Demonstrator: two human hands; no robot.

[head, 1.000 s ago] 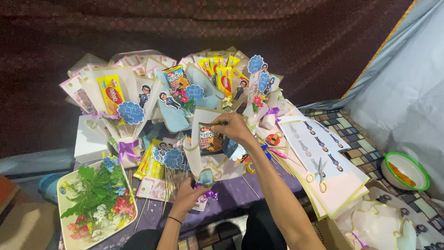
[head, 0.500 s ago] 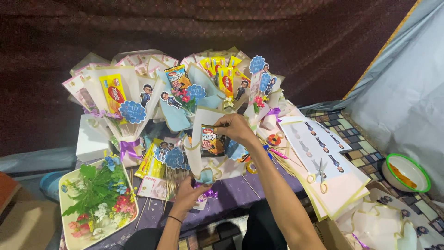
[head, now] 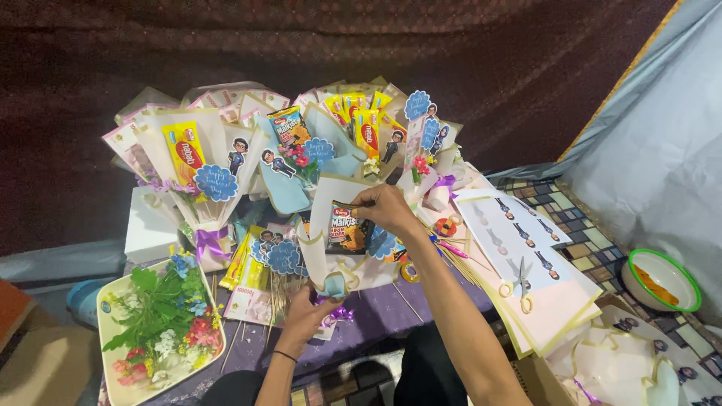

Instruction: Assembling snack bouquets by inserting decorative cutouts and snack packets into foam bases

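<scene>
Step in hand, by judgement: assembly of a snack bouquet (head: 338, 248) at the middle of the purple-covered desk (head: 391, 308). Left hand (head: 304, 316) wrapped in a closed grip round the gathered base of the bouquet, just above its purple ribbon (head: 337, 312). Right hand (head: 387, 209) pinching the top edge of the snack packet (head: 350, 229), seated inside the cream paper wrap. Behind the bouquet: finished bouquets (head: 286, 143) standing in a row. Left of the bouquet: cream tray (head: 113, 376) with artificial flowers. Right of the bouquet: paper sheets (head: 526, 263) with scissors (head: 520, 284) on top, wooden skewers (head: 459, 259) between. Further right: green-rimmed bowl (head: 665, 280). Next move likely calls for steady base hold while setting the packet straight and deep enough to stay put.
</scene>
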